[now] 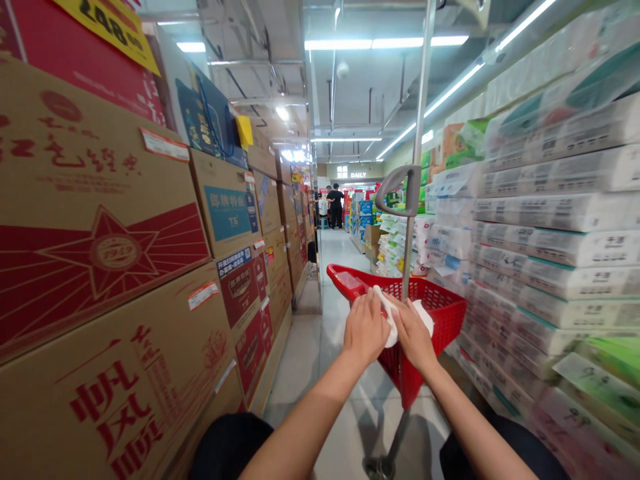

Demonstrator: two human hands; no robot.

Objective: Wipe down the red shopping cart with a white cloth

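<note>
Both bare forearms reach forward and converge; the left hand is palm down with fingers bent, the right hand close beside it, fingers slanting inward, both wrists nearly straight.

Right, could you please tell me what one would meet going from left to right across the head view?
Stacked cardboard boxes, a distant person in black, the left hand, the right hand, nearby white packs.

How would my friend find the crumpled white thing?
In the aisle, find the red basket on a metal pole. The left hand and right hand meet at its near side. Between them is the white cloth or tissue, crumpled, pale against red.
</note>
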